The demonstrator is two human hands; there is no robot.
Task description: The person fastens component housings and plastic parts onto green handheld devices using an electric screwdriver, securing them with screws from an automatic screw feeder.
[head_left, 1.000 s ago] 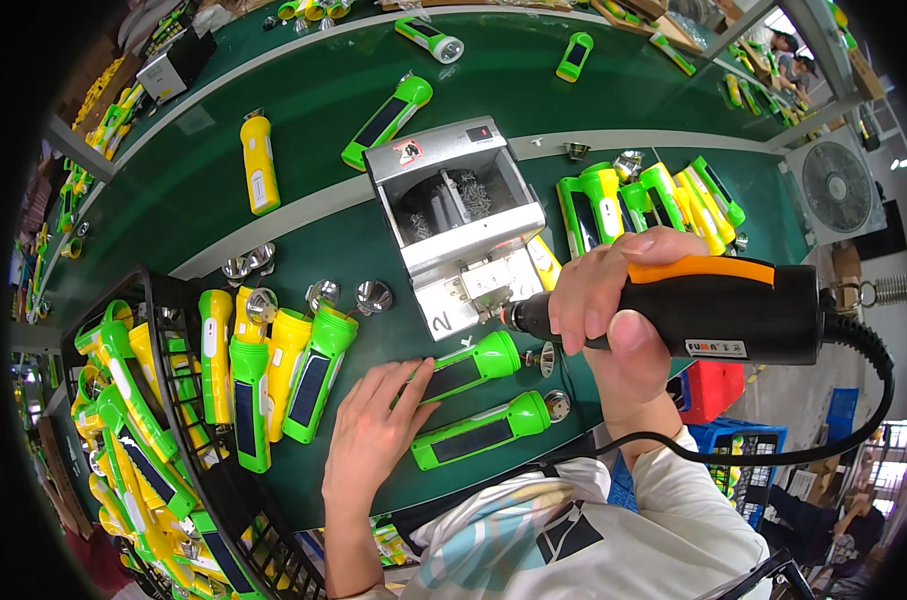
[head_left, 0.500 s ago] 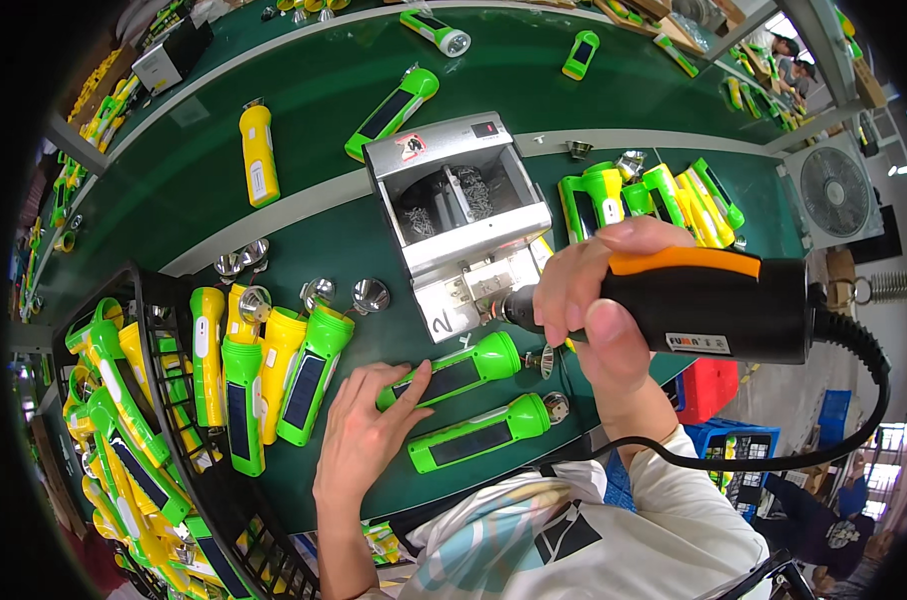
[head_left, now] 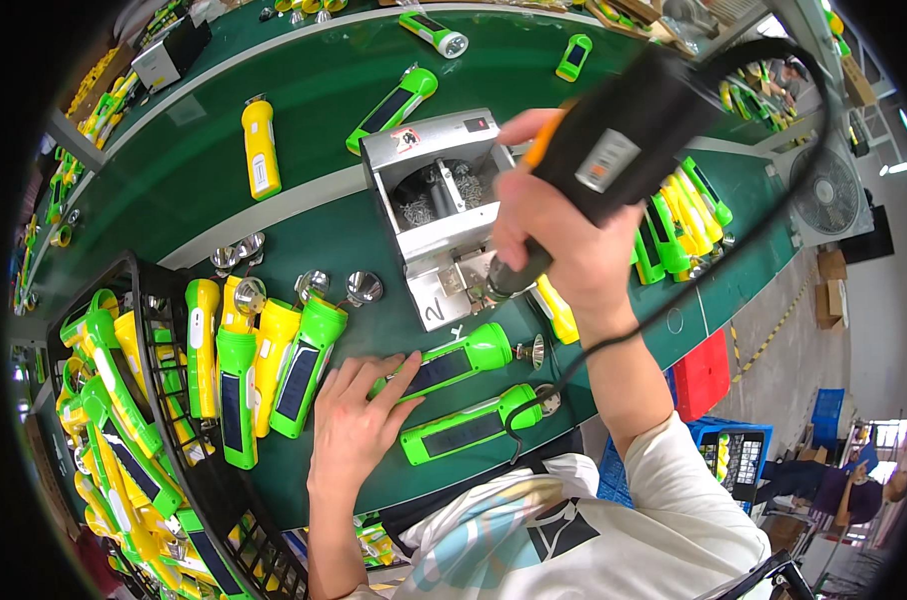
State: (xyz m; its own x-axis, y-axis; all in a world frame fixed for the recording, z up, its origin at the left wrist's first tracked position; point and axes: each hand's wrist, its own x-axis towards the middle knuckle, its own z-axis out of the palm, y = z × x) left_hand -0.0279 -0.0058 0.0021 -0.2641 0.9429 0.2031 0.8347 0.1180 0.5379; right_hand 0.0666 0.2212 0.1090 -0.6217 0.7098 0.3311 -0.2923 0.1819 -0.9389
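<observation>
My right hand [head_left: 574,235] grips a black electric screwdriver [head_left: 664,130] with an orange strip, tilted over a metal screw feeder [head_left: 452,238]. Its lower end is at the front of the feeder, and the bit itself cannot be made out. Loose screws lie in the feeder's bin. My left hand [head_left: 359,420] holds the tail end of a green flashlight [head_left: 486,348] with a dark panel, flat on the bench. A reflector [head_left: 536,352] lies by its head. Nearer to me is a second green flashlight [head_left: 454,436], with another reflector beside its head.
A black crate [head_left: 139,345] of green and yellow flashlights stands at left, with several more leaning beside it. Shiny reflectors [head_left: 364,288] lie behind those. More flashlights [head_left: 689,220] are grouped at right, and a yellow flashlight [head_left: 261,150] lies at the back. The screwdriver's cable [head_left: 709,270] loops down past my right arm.
My right hand has swung the screwdriver from nearly level to a steep tilt, its back end up and away, its front end still by the feeder. My left hand stays on the flashlight.
</observation>
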